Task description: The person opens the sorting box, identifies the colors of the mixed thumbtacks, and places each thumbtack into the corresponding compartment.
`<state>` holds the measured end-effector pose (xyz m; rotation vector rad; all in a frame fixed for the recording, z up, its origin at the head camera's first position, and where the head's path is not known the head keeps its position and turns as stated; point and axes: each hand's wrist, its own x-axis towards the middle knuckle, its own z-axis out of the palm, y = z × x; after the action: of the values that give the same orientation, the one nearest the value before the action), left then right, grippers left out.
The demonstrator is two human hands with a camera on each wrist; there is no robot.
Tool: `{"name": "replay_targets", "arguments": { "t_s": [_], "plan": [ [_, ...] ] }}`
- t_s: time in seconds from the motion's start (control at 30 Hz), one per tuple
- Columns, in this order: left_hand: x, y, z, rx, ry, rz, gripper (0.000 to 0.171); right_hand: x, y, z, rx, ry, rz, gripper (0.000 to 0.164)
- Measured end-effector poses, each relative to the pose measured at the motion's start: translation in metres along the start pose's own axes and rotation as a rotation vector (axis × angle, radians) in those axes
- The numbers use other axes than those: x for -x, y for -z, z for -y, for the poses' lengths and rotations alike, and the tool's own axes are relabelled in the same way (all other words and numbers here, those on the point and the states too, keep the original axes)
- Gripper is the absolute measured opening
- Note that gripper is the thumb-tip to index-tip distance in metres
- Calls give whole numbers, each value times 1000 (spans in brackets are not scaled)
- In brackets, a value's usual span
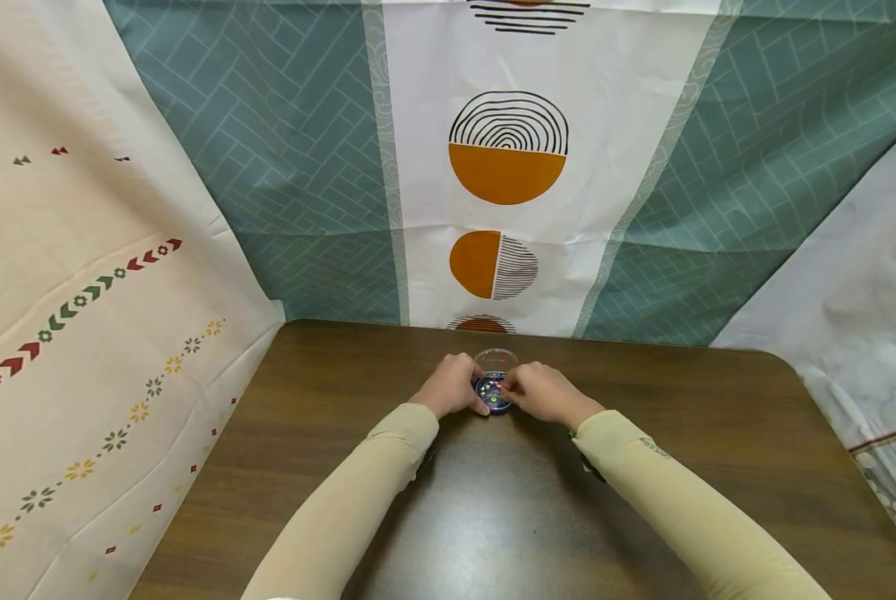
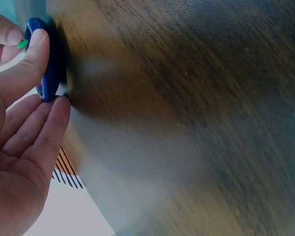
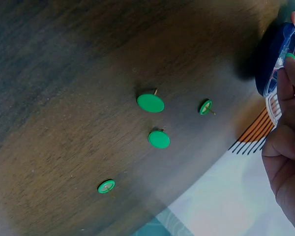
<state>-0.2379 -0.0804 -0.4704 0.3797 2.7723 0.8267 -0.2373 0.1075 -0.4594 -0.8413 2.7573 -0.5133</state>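
Note:
A small round dark blue box with its clear lid raised stands at the table's far side. Coloured thumbtacks show inside it. My left hand holds the box from the left; in the left wrist view its thumb lies on the rim of the blue box and the other fingers are at its lower side. From the right, my right hand reaches over the box, pinching a green thumbtack at the rim. In the right wrist view, that green thumbtack is partly hidden by fingers.
Several loose green thumbtacks lie on the brown wooden table near my right wrist, some with their pins showing. A patterned cloth hangs behind the table's far edge, and another cloth covers the left side.

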Motion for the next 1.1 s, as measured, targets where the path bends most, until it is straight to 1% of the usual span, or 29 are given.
{"name": "replay_targets", "arguments": {
  "t_s": [0.53,0.63,0.7,0.83,0.93,1.0,1.1],
  "plan": [
    [0,-3,-3,20,9,9,56,3,0,-3,-11,12,14,7],
    [0,-3,-3,19,13,7,56,3,3,-5,-8,1,6,7],
    [-1,-3,-3,17,15,6,56,4,8,-7,-10,-3,-4,7],
    [-1,-2,-2,24,28,10,57,7,23,-15,-40,-28,-18,9],
    [-1,-1,-2,30,37,14,57,11,32,-27,-45,-58,-31,11],
    [-1,-1,-1,30,37,15,58,15,35,-35,-28,-77,-48,10],
    [0,0,-2,31,39,22,59,21,35,-45,-26,-89,-45,10]
  ]
}}
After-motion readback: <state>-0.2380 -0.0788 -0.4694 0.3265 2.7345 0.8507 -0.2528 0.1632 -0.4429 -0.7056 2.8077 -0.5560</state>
